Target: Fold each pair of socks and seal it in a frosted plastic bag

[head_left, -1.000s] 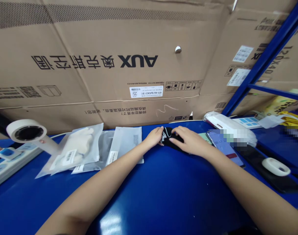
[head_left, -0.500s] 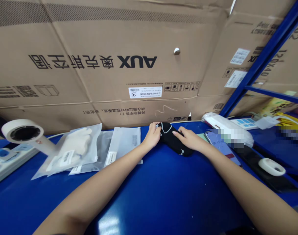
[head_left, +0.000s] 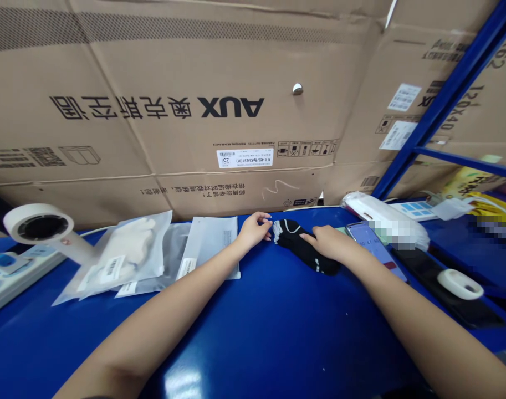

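Observation:
A black sock with grey-white lines and a light cuff lies on the blue table. My right hand grips the sock's upper right edge between thumb and fingers. Just left of the cuff is my left hand, its fingers bent and apart, with nothing in them and a small gap to the sock.
Zip bags, one holding a pale item, lie left beside a white handheld fan and power strip. A phone, white package and white oval device sit right. Cardboard stands behind.
My left hand has let go of the cuff and moved slightly left and down. The sock has shifted a little right and down with my right hand, and its cuff now shows.

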Demonstrator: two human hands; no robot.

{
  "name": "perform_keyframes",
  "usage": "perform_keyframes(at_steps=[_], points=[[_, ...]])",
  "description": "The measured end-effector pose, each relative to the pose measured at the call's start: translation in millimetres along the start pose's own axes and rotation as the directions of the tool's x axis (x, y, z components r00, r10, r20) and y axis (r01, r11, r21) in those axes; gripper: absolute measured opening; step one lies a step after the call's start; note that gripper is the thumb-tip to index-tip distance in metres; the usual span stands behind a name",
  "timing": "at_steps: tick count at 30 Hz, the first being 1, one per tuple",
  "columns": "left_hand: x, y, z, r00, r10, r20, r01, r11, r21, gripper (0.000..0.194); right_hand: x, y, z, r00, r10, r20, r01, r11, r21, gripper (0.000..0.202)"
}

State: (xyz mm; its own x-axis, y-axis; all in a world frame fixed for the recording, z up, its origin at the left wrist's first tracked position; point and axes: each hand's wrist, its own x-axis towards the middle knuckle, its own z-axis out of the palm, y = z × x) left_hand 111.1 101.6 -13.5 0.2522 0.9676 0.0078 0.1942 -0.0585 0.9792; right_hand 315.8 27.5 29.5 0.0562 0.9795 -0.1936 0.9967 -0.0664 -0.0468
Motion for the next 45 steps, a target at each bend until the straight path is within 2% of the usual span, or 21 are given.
perform_keyframes(at_steps=[2,4,5,7,9,11,12,14,17,20,22,25,29,32,34,37,39,41,43,45], points=[[-0.9,0.2,-2.9,0.997,0.064,-0.041,-0.061,0.996,0.06,0.015,-2.3,1.3,-2.3,1.0,-0.012,-0.011,0.012,0.999,-0.046,0.048],[-4.5,2.4,-3.9,0.97,0.235,-0.067,-0.22,0.958,0.185,0.012,-3.6,2.4,-3.6,1.0,-0.017,-0.018,0.016,0.997,-0.075,0.046],[-7.4,4.4,-3.7,0.937,0.346,-0.053,-0.322,0.911,0.256,0.011,-4.3,2.4,-4.1,0.999,-0.016,-0.033,0.014,0.996,-0.086,0.045],[-14.2,9.8,-3.3,0.838,0.543,0.05,-0.523,0.774,0.357,0.011,-6.5,0.9,-5.6,0.992,-0.047,-0.119,0.034,0.994,-0.106,0.037],[-20.3,15.8,-4.3,0.738,0.642,0.208,-0.666,0.644,0.377,0.013,-10.0,-3.1,-7.8,0.951,-0.13,-0.28,0.106,0.989,-0.098,0.025],[-23.4,20.7,-7.3,0.652,0.656,0.38,-0.757,0.532,0.38,0.027,-14.1,-8.6,-9.6,0.891,-0.229,-0.391,0.228,0.972,-0.05,0.015],[-23.2,22.2,-9.5,0.622,0.638,0.455,-0.783,0.491,0.382,0.038,-16.0,-11.4,-10.0,0.875,-0.273,-0.4,0.292,0.956,-0.012,0.014],[-19.3,22.5,-14.3,0.579,0.583,0.57,-0.815,0.431,0.388,0.049,-18.6,-15.7,-8.8,0.869,-0.36,-0.338,0.404,0.913,0.065,0.018],[-5.8,16.4,-21.1,0.517,0.536,0.667,-0.854,0.375,0.361,0.035,-18.5,-17.2,-3.2,0.865,-0.459,-0.202,0.489,0.863,0.128,0.022],[9.8,7.1,-26.5,0.468,0.538,0.701,-0.877,0.38,0.294,0.027,-15.5,-15.4,1.9,0.847,-0.513,-0.139,0.53,0.836,0.143,0.02],[16.0,2.2,-29.5,0.477,0.542,0.691,-0.864,0.433,0.257,0.029,-14.0,-14.7,3.5,0.832,-0.542,-0.122,0.554,0.822,0.129,0.016],[14.5,0.7,-32.7,0.527,0.54,0.656,-0.819,0.529,0.222,0.035,-13.4,-14.5,3.6,0.824,-0.555,-0.118,0.566,0.817,0.11,0.014],[-1.5,10.1,-31.9,0.578,0.533,0.618,-0.788,0.562,0.252,0.035,-12.8,-10.5,-1.8,0.837,-0.532,-0.127,0.547,0.819,0.174,0.021],[-14.8,19.8,-24.9,0.645,0.516,0.564,-0.757,0.535,0.376,0.019,-10.7,-6.4,-7.9,0.878,-0.446,-0.172,0.471,0.868,0.155,0.033],[-22.2,25.1,-17.6,0.687,0.519,0.508,-0.726,0.463,0.509,0.03,-8.4,-6.0,-8.5,0.9,-0.364,-0.239,0.396,0.913,0.102,0.037],[-30.6,30.7,-5.4,0.684,0.56,0.467,-0.709,0.361,0.605,0.035,-4.8,-10.5,-0.1,0.887,-0.282,-0.365,0.313,0.949,0.027,0.031],[-34.6,31.4,1.9,0.682,0.57,0.458,-0.707,0.354,0.612,0.036,-2.6,-14.7,10.2,0.875,-0.261,-0.407,0.278,0.96,-0.018,0.039],[-37.3,28.3,8.1,0.711,0.514,0.48,-0.69,0.376,0.619,0.044,-0.2,-17.8,20.7,0.904,-0.249,-0.347,0.254,0.967,-0.033,0.051],[-38.7,21.9,13.1,0.761,0.405,0.507,-0.647,0.409,0.644,0.053,2.9,-19.4,28.2,0.961,-0.208,-0.184,0.213,0.977,0.012,0.061],[-38.7,14.8,17.0,0.809,0.303,0.504,-0.587,0.448,0.674,0.059,6.4,-20.1,31.3,0.991,-0.126,-0.041,0.129,0.989,0.072,0.068]])
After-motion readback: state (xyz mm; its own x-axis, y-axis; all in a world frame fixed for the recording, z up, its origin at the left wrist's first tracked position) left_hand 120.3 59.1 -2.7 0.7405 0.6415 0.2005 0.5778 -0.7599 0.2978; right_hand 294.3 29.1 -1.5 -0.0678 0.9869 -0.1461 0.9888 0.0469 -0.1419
